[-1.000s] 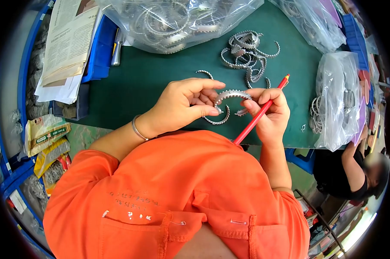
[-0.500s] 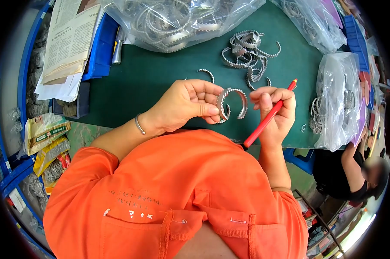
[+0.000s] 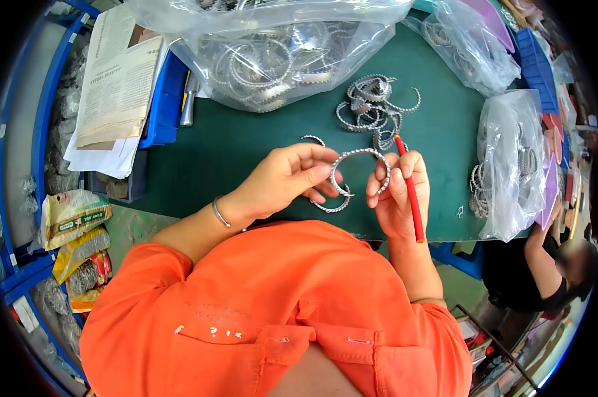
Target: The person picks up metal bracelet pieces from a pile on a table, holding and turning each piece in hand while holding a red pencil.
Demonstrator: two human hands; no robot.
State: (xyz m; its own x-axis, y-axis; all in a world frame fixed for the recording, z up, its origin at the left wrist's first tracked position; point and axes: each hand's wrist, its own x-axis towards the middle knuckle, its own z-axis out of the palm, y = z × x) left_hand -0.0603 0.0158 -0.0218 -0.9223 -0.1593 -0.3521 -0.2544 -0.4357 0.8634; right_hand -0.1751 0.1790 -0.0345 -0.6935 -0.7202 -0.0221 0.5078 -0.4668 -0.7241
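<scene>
An open silvery cuff bangle (image 3: 360,151) with a beaded edge stands between my two hands. The fingers and thumb of my left hand (image 3: 279,177) are closed on its left side. My right hand (image 3: 403,202) grips a red pencil (image 3: 415,208), its lower end pointing toward me, and its fingertips also touch the bangle's right side. Below the held bangle, another bangle (image 3: 334,210) shows, partly covered by my left fingers. Beyond my left hand a curved bangle end (image 3: 313,139) shows on the green table (image 3: 246,129).
A heap of bangles (image 3: 370,106) lies past my right hand. A large clear bag (image 3: 259,73) of bangles sits at the back, with another bag (image 3: 510,165) at right. Newspapers (image 3: 117,86) rest by a blue bin (image 3: 163,106) at left. A person (image 3: 524,264) is at far right.
My right hand has moved left to touch the bangle, and the red pencil has swung more upright. The bangle has turned, its gap now facing down. The view has shifted slightly.
</scene>
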